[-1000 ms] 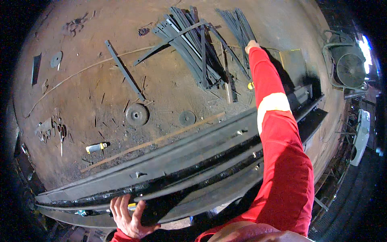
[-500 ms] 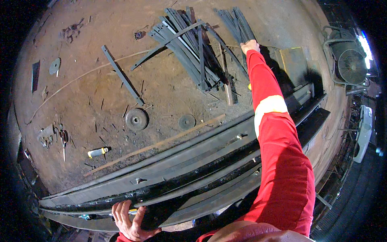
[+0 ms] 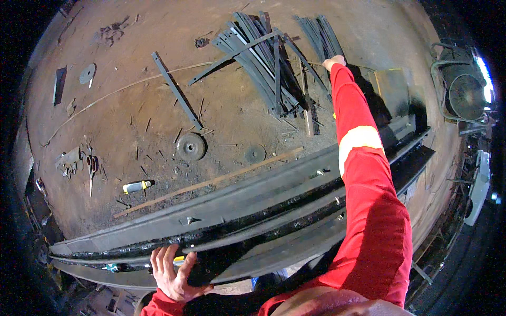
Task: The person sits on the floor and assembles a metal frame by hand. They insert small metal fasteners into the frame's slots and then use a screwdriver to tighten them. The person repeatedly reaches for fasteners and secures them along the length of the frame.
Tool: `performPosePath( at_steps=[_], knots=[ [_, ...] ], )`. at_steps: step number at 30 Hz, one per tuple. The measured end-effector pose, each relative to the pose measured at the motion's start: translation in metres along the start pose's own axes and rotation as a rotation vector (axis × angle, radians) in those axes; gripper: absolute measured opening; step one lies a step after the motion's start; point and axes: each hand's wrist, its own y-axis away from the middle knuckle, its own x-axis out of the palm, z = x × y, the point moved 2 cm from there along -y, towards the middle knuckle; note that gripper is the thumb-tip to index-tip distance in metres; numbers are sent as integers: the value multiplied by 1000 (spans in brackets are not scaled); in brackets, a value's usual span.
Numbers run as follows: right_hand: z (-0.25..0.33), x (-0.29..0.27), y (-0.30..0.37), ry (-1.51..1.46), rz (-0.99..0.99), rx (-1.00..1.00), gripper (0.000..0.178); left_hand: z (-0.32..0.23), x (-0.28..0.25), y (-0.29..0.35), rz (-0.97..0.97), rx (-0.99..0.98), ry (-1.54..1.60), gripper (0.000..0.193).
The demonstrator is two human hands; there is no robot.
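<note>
My right hand reaches far out, its fingers closed at the near end of a small bundle of dark flat metal bars. My left hand lies on the near edge of a long dark steel channel, fingers and thumb spread apart. A small yellow item shows between its fingers and thumb, partly covered. To the left of my right hand is a larger pile of flat bars, some lying crosswise on top. What the right fingertips touch is hidden from view.
A single bar, a thick dark disc, a thinner disc, scissors and a grey-and-yellow hand tool lie on the brown surface. A rusty strip runs along the channel. A round fan-like machine stands at right.
The view has shifted, so the surface and its things sit further right in the picture. My right hand stays at the small bundle, and my left hand stays on the channel's edge.
</note>
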Motion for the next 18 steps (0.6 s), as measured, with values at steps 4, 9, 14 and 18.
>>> performPosePath(
  at_steps=[4,9,14,18],
  knots=[
    [-12,-23,-27,-6,-10,-150,38,6,2,-3,-13,43,33,81],
    [46,-101,110,-1327,294,-189,21,-3,2,11,-53,47,-48,91],
    [36,-198,241,-1631,560,-495,33,-10,1,11,-112,64,-79,90],
    [9,-245,348,-1699,472,-697,34,-10,3,21,-155,85,-111,85]
  ],
)
